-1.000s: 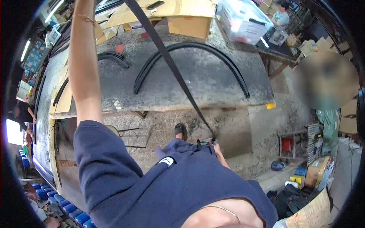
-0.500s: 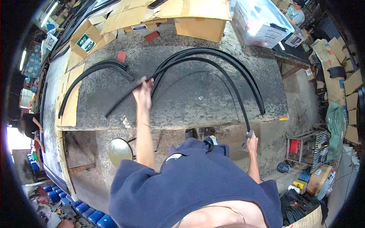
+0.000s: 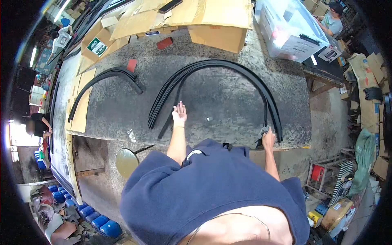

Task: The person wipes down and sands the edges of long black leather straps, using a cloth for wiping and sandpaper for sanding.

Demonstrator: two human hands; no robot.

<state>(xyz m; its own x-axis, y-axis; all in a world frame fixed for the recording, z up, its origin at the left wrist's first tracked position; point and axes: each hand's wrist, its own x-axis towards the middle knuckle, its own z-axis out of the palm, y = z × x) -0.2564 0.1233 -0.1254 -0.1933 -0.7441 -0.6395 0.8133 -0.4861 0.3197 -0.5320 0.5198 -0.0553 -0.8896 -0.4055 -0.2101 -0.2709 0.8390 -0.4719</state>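
A bundle of long black strips (image 3: 222, 63) lies bent into a wide arch on the dark worktable (image 3: 228, 102). One more strip (image 3: 165, 125) curves just inside the bundle. Near its left part is my left hand (image 3: 179, 115), palm up with fingers stretched, holding nothing. At the table's front edge my right hand (image 3: 268, 139) is closed on a small grey rag (image 3: 265, 130) at that strip's right end. The fingers hide how the strip sits in the rag. A shorter bundle of curved black strips (image 3: 104, 74) lies to the left, partly on cardboard.
Cardboard (image 3: 175, 18) with a phone (image 3: 170, 5) on it covers the back of the table. A clear plastic box (image 3: 290, 32) stands at back right. A round stool (image 3: 127, 163) is below the front edge. Other people (image 3: 332, 22) are at far right and left.
The strip has come down and back alongside the arched bundle. My left hand has let go of it and moved right and toward me. My right hand has shifted slightly toward the table.
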